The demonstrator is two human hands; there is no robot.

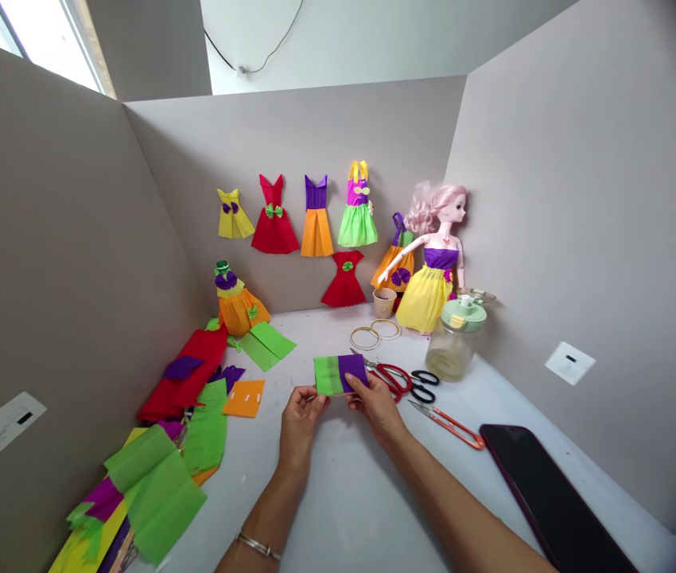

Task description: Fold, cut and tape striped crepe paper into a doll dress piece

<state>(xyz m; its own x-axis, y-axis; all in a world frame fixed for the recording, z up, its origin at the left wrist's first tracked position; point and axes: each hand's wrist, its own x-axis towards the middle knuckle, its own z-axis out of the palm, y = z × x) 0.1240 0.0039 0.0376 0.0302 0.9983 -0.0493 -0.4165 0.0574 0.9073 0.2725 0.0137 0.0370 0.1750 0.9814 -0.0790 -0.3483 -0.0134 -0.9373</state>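
A hand could pass between the orange piece (244,399) and left hand (302,407); rightward, red scissors (381,368) and jar (450,356) obstruct.

Grey panels (183,151), pale tabletop (343,493), bright window (57,36) — upper left

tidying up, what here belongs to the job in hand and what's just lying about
Likely the job's:
green and purple piece in left hand and right hand
red-handled scissors
orange-handled snips
green sheets

Probably just lying about:
phone
lidded jar

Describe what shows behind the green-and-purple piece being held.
Past the upper right corner of the piece show a scissor blade and, farther right, red handles. Whatever the piece and right hand cover cannot be seen.
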